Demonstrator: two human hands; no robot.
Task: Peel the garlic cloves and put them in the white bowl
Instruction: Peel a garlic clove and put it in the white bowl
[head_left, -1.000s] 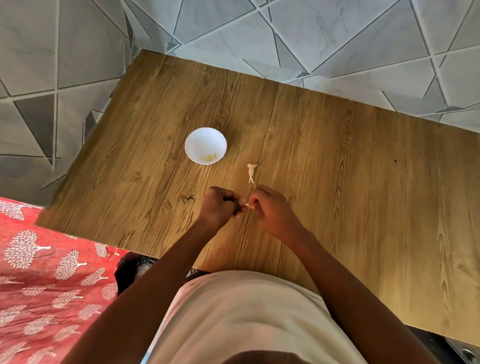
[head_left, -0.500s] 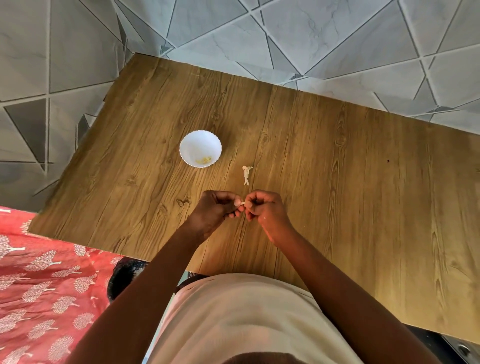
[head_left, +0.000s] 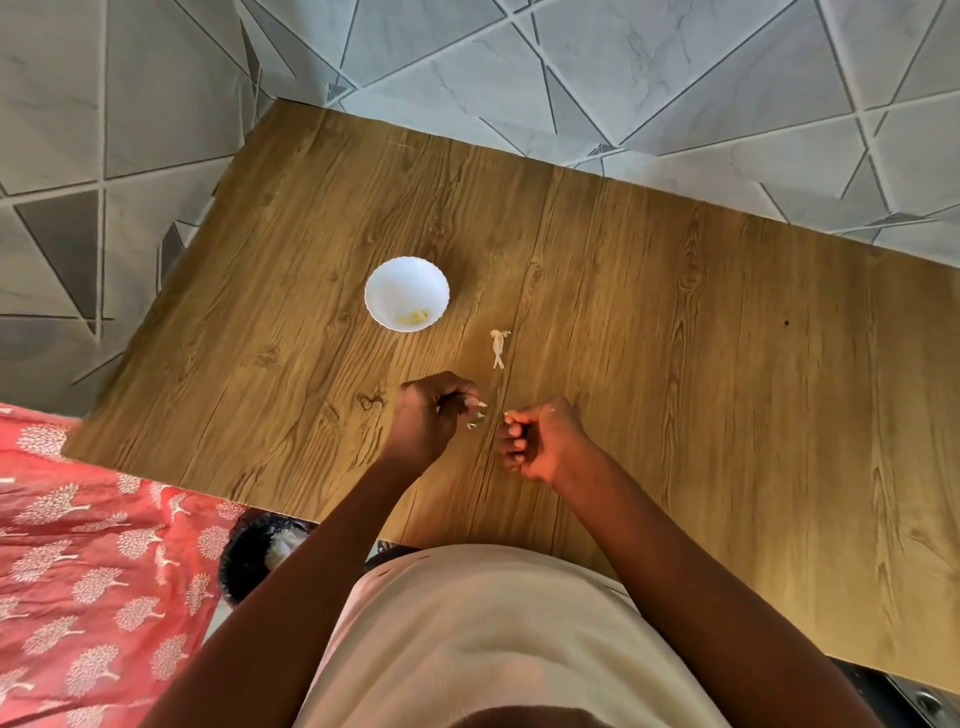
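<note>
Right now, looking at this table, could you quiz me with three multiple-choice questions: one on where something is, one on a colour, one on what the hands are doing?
1. Where does the loose scrap of garlic skin lie?
A. inside the bowl
B. on the table, right of the bowl
C. on the red cloth

2. What colour is the bowl?
A. white
B. blue
C. black

3. How do the two hands stand?
A. flat on the table
B. both gripping the bowl
C. apart, fingers curled

Answers:
1 B: the skin rests on bare wood of the table, beyond the hands and beside the bowl.
2 A: the bowl is plain white, with a few yellowish pieces inside.
3 C: the left hand and right hand show wood between them, and the right pinches a small pale bit at its fingertips.
</note>
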